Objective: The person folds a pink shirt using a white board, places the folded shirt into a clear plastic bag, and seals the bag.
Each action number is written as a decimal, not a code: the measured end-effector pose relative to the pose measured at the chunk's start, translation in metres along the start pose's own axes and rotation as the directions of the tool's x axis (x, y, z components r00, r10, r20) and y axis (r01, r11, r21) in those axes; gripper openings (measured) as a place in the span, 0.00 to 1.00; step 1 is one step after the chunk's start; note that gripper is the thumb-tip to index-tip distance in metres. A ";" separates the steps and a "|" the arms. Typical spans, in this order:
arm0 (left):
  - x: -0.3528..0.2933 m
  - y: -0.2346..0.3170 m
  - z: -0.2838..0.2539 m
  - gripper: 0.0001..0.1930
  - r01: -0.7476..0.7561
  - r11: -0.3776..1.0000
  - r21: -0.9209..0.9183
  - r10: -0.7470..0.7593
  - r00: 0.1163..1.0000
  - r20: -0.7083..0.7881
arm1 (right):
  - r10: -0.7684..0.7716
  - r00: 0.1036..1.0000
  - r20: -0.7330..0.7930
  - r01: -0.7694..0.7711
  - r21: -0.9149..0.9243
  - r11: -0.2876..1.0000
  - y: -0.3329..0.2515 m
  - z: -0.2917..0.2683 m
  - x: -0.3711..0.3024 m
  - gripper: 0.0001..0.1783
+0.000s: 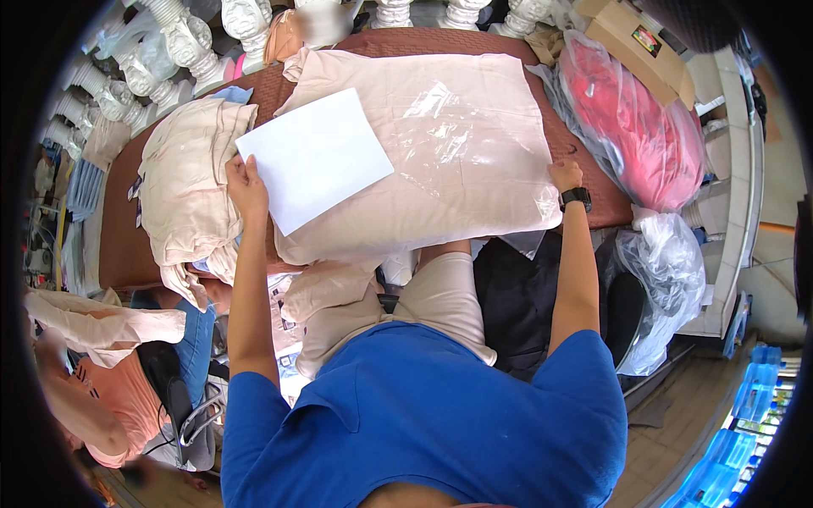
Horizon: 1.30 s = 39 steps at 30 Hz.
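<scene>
A pale pink cloth (474, 169) lies spread across the table in front of me, with shiny clear plastic glinting over it. My left hand (246, 184) pinches the left edge of a white rectangular sheet (326, 161), which slants over the cloth's left part. At the cloth's right edge, my right hand (566, 176) is closed, fingers curled on its border; a black watch (576, 199) is on that wrist. Beside my left hand sits a heap of folded cream garments (190, 178).
A brown cover (127, 237) lies over the table. Red items in a clear bag (631, 118) and an open cardboard box (631, 42) sit at the far right. White balusters (182, 38) line the back. Another person (110, 406) sits at the lower left, near a pale cloth.
</scene>
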<state>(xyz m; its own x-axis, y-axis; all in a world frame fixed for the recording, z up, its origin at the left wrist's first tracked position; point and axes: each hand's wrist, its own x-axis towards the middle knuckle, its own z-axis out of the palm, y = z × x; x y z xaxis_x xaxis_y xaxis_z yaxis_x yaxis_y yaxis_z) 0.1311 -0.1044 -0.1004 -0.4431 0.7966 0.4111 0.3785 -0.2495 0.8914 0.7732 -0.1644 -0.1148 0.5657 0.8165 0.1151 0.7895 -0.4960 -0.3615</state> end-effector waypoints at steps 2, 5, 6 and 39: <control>-0.002 -0.005 -0.003 0.14 0.032 0.999 0.030 -0.033 0.999 0.015 | -0.153 0.977 -0.147 0.102 -0.308 0.946 -0.003 -0.001 -0.006 0.18; -0.009 -0.006 -0.002 0.18 0.010 0.996 0.086 -0.011 1.000 0.012 | -0.416 0.865 -0.280 0.351 -0.254 0.901 -0.054 -0.006 -0.017 0.22; -0.012 -0.010 0.005 0.20 -0.029 0.997 0.073 0.028 1.000 0.013 | -0.529 0.808 -0.260 0.500 -0.172 0.849 -0.055 0.002 -0.006 0.24; -0.042 -0.026 0.013 0.21 0.111 0.993 0.029 -0.111 0.994 0.021 | -0.265 0.870 -0.416 0.217 -0.158 0.963 -0.227 -0.101 0.287 0.28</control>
<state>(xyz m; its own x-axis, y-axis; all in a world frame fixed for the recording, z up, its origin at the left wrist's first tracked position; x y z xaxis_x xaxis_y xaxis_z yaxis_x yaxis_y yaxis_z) 0.1508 -0.1241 -0.1433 -0.4655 0.8308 0.3052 0.3505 -0.1436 0.9255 0.7802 0.1529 0.0934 0.3824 0.7186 0.5808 0.9210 -0.3470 -0.1770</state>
